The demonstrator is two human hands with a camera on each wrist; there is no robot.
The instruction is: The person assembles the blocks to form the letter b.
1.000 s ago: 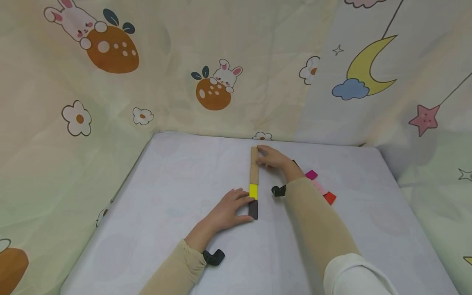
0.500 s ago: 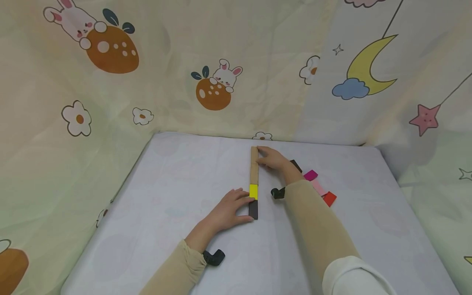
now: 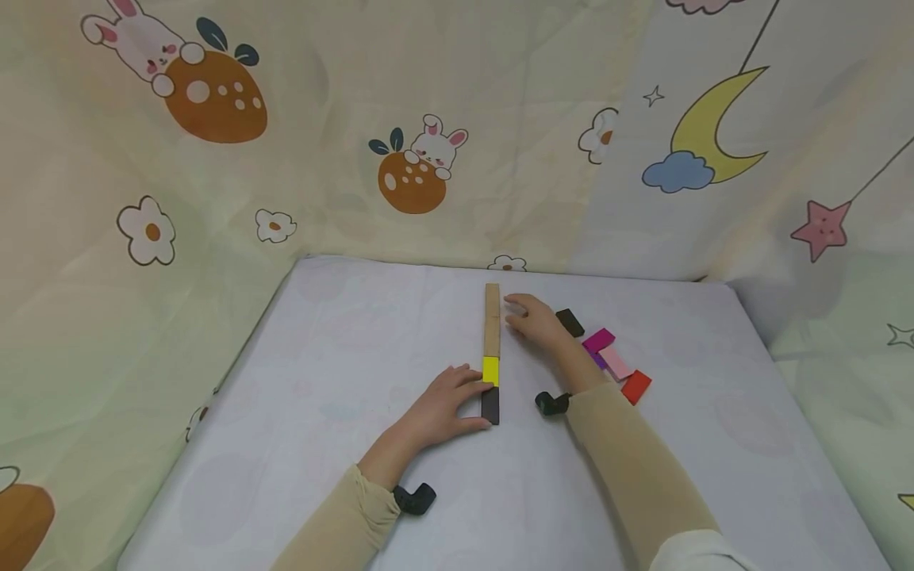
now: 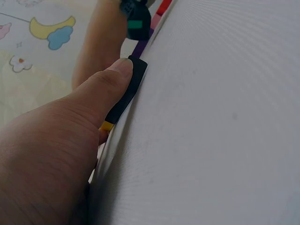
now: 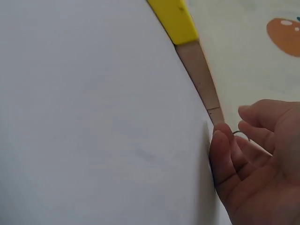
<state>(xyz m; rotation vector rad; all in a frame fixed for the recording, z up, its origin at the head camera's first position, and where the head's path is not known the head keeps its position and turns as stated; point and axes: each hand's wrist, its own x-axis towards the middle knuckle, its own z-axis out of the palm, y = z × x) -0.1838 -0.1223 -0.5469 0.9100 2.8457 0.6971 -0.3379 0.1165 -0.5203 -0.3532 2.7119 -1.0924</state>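
surface (image 3: 357,412): i see a pale cloth-covered top with cartoon-print curtains behind it; i place everything else against the block row.
block row (image 3: 492,333): runs straight away from me mid-surface, wooden blocks at the far end, then the yellow block (image 3: 490,370), then the dark block (image 3: 489,405) nearest me.
left hand (image 3: 439,408): lies flat just left of the row's near end; thumb presses the dark block's side, fingers (image 3: 477,376) straight and reaching to the yellow block, gripping nothing.
right hand (image 3: 531,321): just right of the row's wooden part, fingers loosely bent and slightly apart, holding nothing; from the wrist view they sit at the wood's edge, contact i cannot tell.
loose blocks (image 3: 607,353): black, magenta, pink and red, right of the row, beyond the right hand.
doing it well: i judge the left hand should brace the near end while any nudge stays light and square, so the line keeps straight.
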